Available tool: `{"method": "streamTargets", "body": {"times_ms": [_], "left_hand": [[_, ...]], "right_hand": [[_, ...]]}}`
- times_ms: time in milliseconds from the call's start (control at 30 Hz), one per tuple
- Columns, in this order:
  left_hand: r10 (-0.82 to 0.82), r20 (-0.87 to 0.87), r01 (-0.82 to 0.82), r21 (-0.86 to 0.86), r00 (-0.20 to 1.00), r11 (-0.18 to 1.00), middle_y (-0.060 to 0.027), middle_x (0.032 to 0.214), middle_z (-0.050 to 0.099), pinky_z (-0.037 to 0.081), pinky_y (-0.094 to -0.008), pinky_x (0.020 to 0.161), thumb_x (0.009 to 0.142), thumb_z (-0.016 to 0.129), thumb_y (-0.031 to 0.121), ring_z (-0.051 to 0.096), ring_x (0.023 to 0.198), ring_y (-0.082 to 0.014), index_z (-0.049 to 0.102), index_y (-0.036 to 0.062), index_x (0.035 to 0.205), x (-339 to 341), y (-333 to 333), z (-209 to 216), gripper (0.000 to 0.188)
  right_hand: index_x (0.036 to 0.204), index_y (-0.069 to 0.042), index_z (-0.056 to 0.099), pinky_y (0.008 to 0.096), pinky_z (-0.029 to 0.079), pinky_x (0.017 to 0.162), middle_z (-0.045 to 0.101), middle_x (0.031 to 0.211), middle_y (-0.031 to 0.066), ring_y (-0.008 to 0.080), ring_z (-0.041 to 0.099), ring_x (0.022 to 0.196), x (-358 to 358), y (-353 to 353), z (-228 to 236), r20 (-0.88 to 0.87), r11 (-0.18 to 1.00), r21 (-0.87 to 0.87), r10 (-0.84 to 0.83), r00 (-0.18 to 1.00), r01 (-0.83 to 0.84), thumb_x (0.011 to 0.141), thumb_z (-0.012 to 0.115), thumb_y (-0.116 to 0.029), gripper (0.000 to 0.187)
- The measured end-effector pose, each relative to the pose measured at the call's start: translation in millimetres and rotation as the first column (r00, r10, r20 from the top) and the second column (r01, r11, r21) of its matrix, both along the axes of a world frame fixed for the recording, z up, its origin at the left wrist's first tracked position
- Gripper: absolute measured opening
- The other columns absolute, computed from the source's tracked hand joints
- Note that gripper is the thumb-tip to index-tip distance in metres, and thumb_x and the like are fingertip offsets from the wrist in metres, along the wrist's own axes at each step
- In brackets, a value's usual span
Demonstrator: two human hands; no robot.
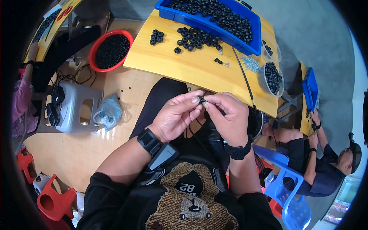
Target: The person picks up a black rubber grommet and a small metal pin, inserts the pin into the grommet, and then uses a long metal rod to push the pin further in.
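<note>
The yellow worktop is carrying a blue tray, and loose black parts are lying beside it; small silvery pieces, a thin dark rod and a clear tub are resting toward the right.

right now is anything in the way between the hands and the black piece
Nothing visible: fingers of the left hand and right hand already pinch the black piece. The table lies beyond, not between.
</note>
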State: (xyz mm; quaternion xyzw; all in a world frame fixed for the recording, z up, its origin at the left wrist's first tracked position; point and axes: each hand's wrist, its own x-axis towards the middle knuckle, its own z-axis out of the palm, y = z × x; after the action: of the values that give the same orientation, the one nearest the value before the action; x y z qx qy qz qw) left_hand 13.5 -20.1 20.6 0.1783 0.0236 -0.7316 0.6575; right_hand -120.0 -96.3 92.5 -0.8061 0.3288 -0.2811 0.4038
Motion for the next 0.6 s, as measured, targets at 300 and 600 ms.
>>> {"method": "streamTargets", "body": {"times_ms": [300, 600], "left_hand": [[0.013, 0.001, -0.013, 0.009, 1.0, 1.0, -0.0058, 0.096, 0.064, 0.053, -0.0231, 0.078, 0.092, 0.057, 0.007, 0.061, 0.082, -0.0111, 0.057, 0.001, 0.119, -2, 2, 0, 0.028], [-0.005, -0.035, 0.005, -0.004, 0.999, 1.0, -0.0077, 0.099, 0.063, 0.053, -0.0237, 0.08, 0.092, 0.056, 0.008, 0.062, 0.084, -0.0123, 0.056, 0.0011, 0.12, -7, 4, -4, 0.028]], "right_hand": [[0.09, -0.001, 0.068, 0.0213, 0.046, 0.057, 0.065, 0.077, 0.0073, 0.01, 0.06, 0.063, -3, 1, -9, 0.057, 0.996, 0.087, -0.018, 0.998, 0.013, 0.077, 0.066, 0.003, 0.013], [0.092, 0.001, 0.067, 0.0208, 0.048, 0.062, 0.066, 0.081, 0.0052, 0.008, 0.061, 0.069, -11, 0, -10, 0.117, 0.944, 0.329, -0.052, 0.992, 0.011, 0.08, 0.065, 0.003, 0.013]]}}
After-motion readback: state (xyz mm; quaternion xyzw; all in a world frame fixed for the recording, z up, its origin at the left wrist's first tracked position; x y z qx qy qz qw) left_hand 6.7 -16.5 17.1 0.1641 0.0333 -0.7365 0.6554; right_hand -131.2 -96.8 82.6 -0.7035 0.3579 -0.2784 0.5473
